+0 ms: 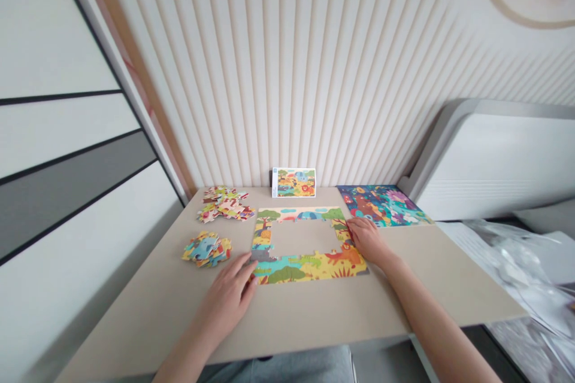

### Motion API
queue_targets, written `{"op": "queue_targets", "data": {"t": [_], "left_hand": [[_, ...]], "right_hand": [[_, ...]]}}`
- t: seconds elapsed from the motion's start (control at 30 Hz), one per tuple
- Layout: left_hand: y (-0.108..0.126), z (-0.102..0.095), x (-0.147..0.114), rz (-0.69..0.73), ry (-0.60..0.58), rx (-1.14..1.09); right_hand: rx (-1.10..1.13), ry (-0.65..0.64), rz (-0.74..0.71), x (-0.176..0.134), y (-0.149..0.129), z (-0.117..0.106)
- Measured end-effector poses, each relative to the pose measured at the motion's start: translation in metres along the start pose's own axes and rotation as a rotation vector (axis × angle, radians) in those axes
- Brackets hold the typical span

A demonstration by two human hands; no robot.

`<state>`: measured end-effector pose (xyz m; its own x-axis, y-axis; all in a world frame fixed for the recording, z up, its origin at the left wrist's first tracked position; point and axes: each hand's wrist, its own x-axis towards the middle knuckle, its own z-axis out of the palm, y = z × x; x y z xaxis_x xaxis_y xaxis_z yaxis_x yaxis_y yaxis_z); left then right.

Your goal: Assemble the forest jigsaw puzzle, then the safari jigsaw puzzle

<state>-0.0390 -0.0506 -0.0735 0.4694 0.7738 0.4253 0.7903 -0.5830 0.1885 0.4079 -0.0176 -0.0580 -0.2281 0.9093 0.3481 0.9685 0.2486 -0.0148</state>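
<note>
A jigsaw puzzle border (pixel 287 274) lies flat on the table, its joined pieces framing a bare middle. Trees, a lion, a crocodile and water are printed on it. My left hand (pixel 230 290) rests at its lower left corner, fingers stretched out and touching the edge. Along the right side, my right hand (pixel 366 240) lies with its fingertips on the border, fingers extended; nothing shows in it. Left of the puzzle sits a heap of loose yellow and blue pieces (pixel 207 249). A picture card (pixel 294 183) showing the same animal scene stands behind.
Another heap of pink and green pieces (pixel 224 203) lies at the table's back left. A dark blue finished puzzle (pixel 386 206) is at the back right. The table (pixel 309 317) meets a ribbed wall (pixel 287 72); clear plastic wrapping (pixel 516 257) lies on the right.
</note>
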Motion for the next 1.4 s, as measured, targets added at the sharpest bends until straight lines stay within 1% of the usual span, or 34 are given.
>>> {"op": "queue_targets", "data": {"t": [0.07, 0.2, 0.4, 0.57, 0.73, 0.8, 0.97, 1.0, 1.07, 1.13, 1.2, 1.3, 1.4], "left_hand": [[-0.003, 0.005, -0.002, 0.008, 0.019, -0.013], [-0.011, 0.010, -0.006, 0.014, 0.011, -0.056], [-0.024, 0.008, -0.008, 0.007, -0.025, -0.182], [-0.021, 0.003, -0.010, -0.018, -0.034, -0.189], [-0.016, 0.001, -0.011, -0.027, -0.011, -0.159], [-0.017, 0.002, -0.011, -0.032, -0.001, -0.147], [-0.016, 0.002, -0.010, -0.041, 0.010, -0.116], [-0.015, 0.001, -0.010, -0.037, 0.013, -0.113], [-0.014, 0.001, -0.010, -0.027, 0.020, -0.110], [-0.013, 0.002, -0.011, -0.024, 0.023, -0.107], [-0.014, 0.002, -0.012, -0.016, 0.010, -0.100], [-0.016, -0.001, -0.018, 0.022, -0.026, -0.085], [-0.020, -0.008, -0.027, 0.069, -0.035, -0.060]], "right_hand": [[-0.015, -0.003, 0.009, 0.000, -0.002, 0.000], [-0.027, -0.010, 0.010, 0.000, -0.005, -0.004], [0.026, -0.029, -0.016, -0.001, -0.006, -0.008], [0.077, -0.024, -0.035, -0.001, -0.001, -0.006], [0.114, -0.031, -0.050, -0.002, 0.000, -0.006], [0.119, -0.021, -0.023, -0.001, 0.000, -0.005], [0.137, 0.047, 0.143, 0.001, 0.013, -0.008], [0.139, 0.059, 0.154, 0.001, 0.016, -0.009], [0.139, 0.062, 0.130, -0.004, 0.017, -0.013], [0.139, 0.018, 0.068, -0.015, 0.010, -0.016], [0.136, -0.054, 0.022, -0.029, -0.005, -0.018], [0.118, -0.099, 0.024, -0.049, -0.028, -0.023], [0.103, -0.115, 0.035, -0.064, -0.044, -0.032]]}}
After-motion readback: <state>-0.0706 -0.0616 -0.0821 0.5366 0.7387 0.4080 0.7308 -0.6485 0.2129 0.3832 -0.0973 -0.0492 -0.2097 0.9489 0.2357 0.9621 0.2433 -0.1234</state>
